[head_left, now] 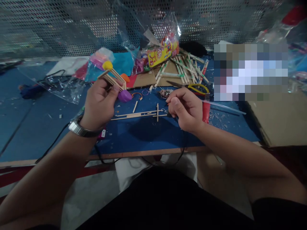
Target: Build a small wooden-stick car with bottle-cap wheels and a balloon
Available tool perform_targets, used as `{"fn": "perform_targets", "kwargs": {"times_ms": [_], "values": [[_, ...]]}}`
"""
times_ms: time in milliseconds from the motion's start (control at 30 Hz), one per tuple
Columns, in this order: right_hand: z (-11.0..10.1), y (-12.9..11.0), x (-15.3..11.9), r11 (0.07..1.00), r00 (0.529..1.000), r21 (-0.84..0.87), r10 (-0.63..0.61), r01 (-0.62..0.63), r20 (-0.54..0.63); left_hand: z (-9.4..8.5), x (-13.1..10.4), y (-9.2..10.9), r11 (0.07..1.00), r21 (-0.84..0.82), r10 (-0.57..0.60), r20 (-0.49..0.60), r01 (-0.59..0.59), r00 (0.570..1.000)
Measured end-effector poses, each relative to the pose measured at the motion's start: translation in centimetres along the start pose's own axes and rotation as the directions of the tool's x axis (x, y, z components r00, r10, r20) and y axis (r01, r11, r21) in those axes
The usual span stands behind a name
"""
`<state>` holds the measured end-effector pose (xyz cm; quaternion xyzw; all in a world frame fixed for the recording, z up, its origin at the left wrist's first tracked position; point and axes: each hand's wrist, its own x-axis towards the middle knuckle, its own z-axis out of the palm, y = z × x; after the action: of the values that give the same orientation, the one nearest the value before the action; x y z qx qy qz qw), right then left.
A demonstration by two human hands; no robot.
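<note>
My left hand (99, 103) is closed around a small frame of wooden sticks (110, 77). A yellow round piece (107, 65), an orange one (125, 77) and a purple one (125, 95) sit at its corners. To the right, my right hand (185, 108) is pinched just above the table; what is between its fingers is too small to make out. Between my hands, two long thin sticks (136, 115) lie nearly parallel on the blue table (144, 137), with a short stick (157, 111) across their right end. Behind them lies another short stick (135, 106).
Behind my right hand lies a tool with yellow handles (201, 88). Farther back are a pile of printed sticks (184, 68) and a plastic bag with a yellow label (160, 56). A cardboard piece (280, 118) covers the right side. A perforated screen (83, 28) stands behind.
</note>
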<state>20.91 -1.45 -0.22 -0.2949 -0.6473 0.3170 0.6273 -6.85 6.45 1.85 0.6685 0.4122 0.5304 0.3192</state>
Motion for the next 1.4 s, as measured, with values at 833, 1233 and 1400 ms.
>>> {"fn": "perform_targets", "kwargs": {"times_ms": [833,1233,1400], "values": [[-0.7,2.0,0.1,0.876,0.71,-0.357,0.023,0.325,0.703,5.1,0.8,-2.0,0.914,0.388,-0.045,0.382,-0.116,0.923],[-0.5,1.9,-0.1,0.901,0.699,-0.31,0.01,0.303,0.715,5.5,0.6,-2.6,0.918,0.383,-0.056,0.384,-0.104,0.922],[-0.4,2.0,-0.2,0.921,0.716,-0.279,0.001,0.271,0.699,5.0,0.6,-2.3,0.924,0.373,-0.075,0.396,-0.086,0.915]]}}
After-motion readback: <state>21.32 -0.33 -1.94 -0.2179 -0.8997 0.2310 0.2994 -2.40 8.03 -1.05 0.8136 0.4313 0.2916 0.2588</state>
